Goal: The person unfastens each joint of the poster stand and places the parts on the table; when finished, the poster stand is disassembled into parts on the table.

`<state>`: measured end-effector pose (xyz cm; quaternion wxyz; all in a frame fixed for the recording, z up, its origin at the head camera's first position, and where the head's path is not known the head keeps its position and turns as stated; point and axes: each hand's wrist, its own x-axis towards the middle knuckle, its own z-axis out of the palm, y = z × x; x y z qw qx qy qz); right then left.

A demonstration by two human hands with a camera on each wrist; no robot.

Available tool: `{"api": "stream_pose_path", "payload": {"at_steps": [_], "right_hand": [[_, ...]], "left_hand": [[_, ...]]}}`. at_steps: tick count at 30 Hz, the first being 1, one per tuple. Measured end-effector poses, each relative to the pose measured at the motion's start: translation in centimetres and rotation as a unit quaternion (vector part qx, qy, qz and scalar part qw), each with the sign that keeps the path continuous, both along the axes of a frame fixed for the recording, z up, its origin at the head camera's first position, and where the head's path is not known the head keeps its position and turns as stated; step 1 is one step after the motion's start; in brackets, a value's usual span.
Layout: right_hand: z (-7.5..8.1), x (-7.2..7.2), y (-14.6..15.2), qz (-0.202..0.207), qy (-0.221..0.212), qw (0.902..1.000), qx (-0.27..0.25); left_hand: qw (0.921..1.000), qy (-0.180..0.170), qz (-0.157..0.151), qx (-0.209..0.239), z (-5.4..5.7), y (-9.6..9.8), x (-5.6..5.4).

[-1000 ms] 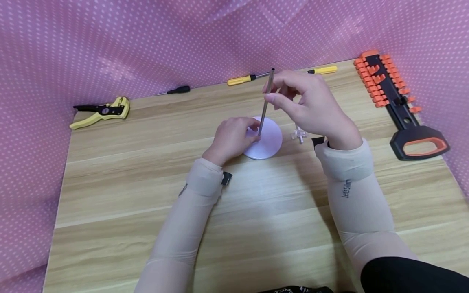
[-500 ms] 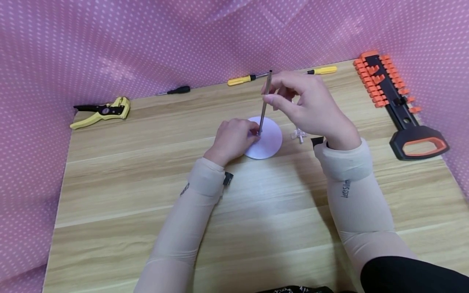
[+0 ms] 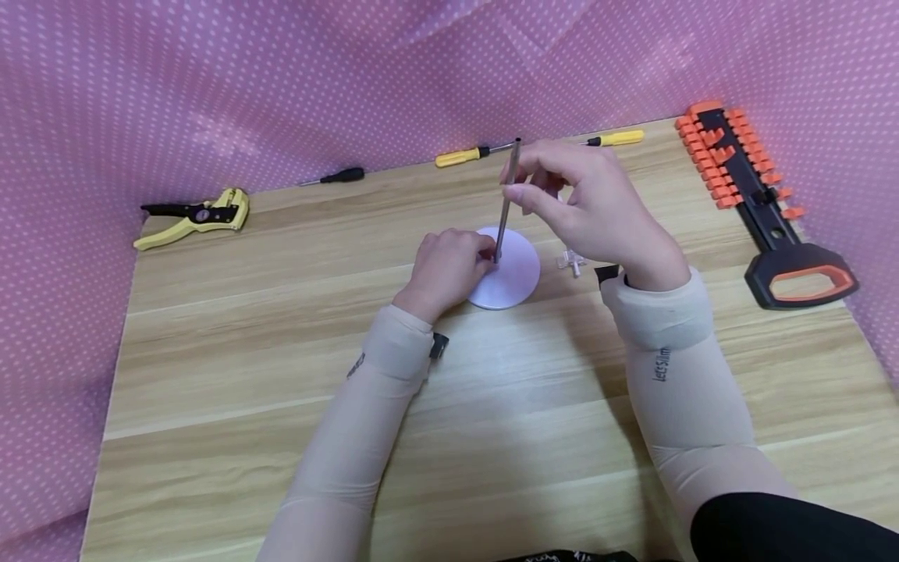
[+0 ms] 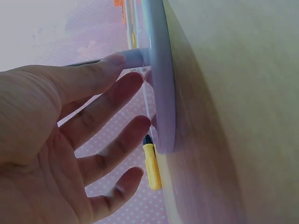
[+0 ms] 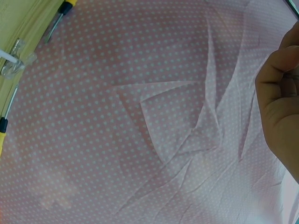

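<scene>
A white round base (image 3: pixel 518 273) lies flat on the wooden table, with a short stub (image 4: pixel 135 58) rising from its middle in the left wrist view. My left hand (image 3: pixel 447 269) pinches around that stub, where the lower end of a thin metal tube (image 3: pixel 505 207) meets it. The other fingers of this hand spread close over the disc. Higher up, my right hand (image 3: pixel 590 195) holds the tube between thumb and fingertips, leaning slightly right at its top. In the right wrist view only part of the right hand (image 5: pixel 285 102) shows at the edge.
Right of the base lies a clear plastic cross-shaped piece (image 3: pixel 573 261). Along the back are yellow wire strippers (image 3: pixel 200 218), a black screwdriver (image 3: pixel 344 176) and two yellow-handled screwdrivers (image 3: pixel 458 158). An orange and black rack with a handle (image 3: pixel 747 172) lies at right. Pink dotted cloth (image 3: pixel 316 78) surrounds the table.
The tube's top has shifted slightly left, so it stands a little more upright, and its right-hand grip moved with it. My left hand has edged slightly right at the base.
</scene>
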<state>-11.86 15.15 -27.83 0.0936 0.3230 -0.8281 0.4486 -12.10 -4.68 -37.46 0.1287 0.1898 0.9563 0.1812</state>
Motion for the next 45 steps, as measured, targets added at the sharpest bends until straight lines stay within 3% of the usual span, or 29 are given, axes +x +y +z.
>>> {"api": "stream_pose_path", "payload": {"at_steps": [20,29,45], "right_hand": [[-0.12,0.20,0.23,-0.008,0.011,0.9999,0.001],[0.01,0.03,0.17,0.019,0.031,0.9993,-0.005],[0.10,0.08,-0.04,0.023,0.040,0.9989,0.002]], "left_hand": [[1.0000,0.002,0.000,0.003,-0.09,0.29,0.20],[0.9996,0.028,-0.009,0.002,-0.37,0.00,0.11],[0.9997,0.021,-0.009,-0.005,-0.33,0.06,0.01]]}}
